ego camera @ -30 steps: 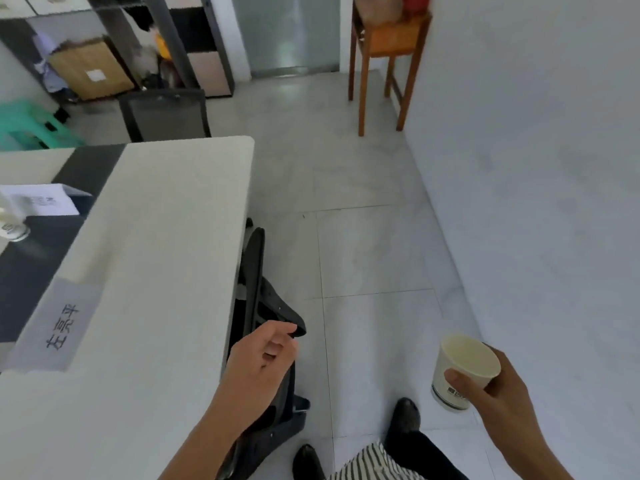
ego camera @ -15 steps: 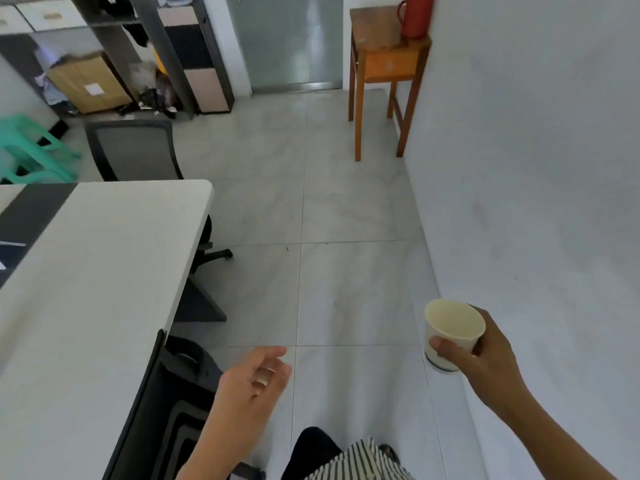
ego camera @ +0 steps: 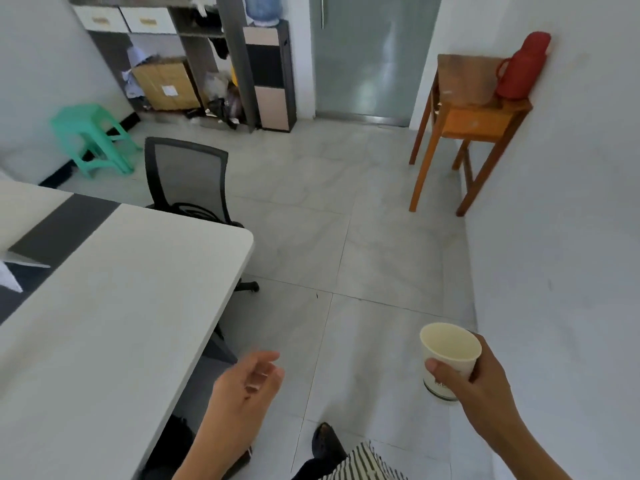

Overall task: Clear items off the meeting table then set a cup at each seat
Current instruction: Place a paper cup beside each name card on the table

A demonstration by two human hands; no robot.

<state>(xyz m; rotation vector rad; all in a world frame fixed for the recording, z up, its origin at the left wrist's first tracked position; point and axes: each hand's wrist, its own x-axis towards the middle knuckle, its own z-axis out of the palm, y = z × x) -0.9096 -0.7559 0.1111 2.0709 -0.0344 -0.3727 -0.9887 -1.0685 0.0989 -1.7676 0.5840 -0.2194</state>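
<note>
The view has swung upward since half a second ago: the mesh office chair beyond the white table and the red thermos at upper right now show whole. The paper cup stays at lower right, upright, long axis near vertical, mouth up. The right hand has thumb and fingers clamped round it. The left hand, at lower centre, is loosely curled and holds nothing.

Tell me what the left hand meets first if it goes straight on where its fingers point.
Nothing close: the left hand points past the meeting table over bare floor; far off, perhaps the wooden side table, depth unclear.
</note>
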